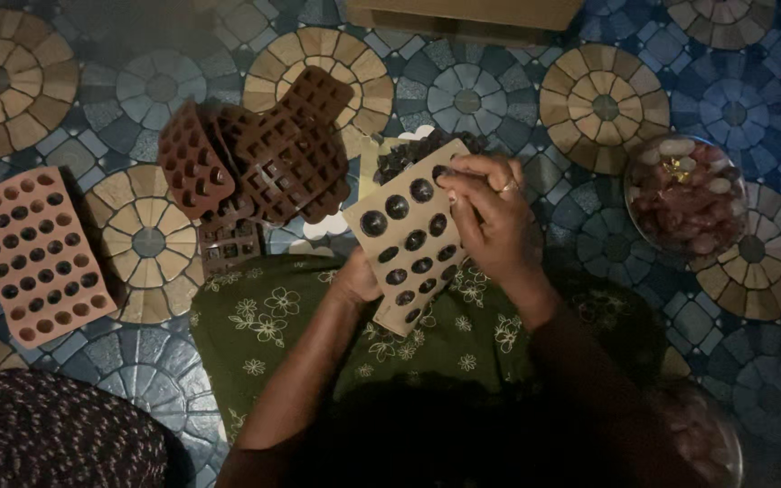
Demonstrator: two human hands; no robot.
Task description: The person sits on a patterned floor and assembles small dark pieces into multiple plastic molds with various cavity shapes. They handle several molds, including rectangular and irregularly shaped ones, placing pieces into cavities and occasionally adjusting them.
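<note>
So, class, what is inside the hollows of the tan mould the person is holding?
Dark round chocolates fill the hollows of the tan mould. The right hand covers its top corner, so the hollows there cannot be seen.

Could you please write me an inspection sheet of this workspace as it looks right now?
Surface: patterned floor of round tan and blue tile motifs, dimly lit.
Job's things: beige mould tray with round dark-filled cavities, held tilted over a green flowered cloth on the lap.
Clutter: pile of brown moulds on the floor; pink mould tray lying flat at the left; glass bowl of pinkish wrapped pieces at the right; cardboard box at the top edge.
Grippers: left hand grips the beige tray's lower edge; right hand presses at its upper corner.
Cables: nothing seen.
Surroundings: dark knitted fabric at the lower left.
</note>
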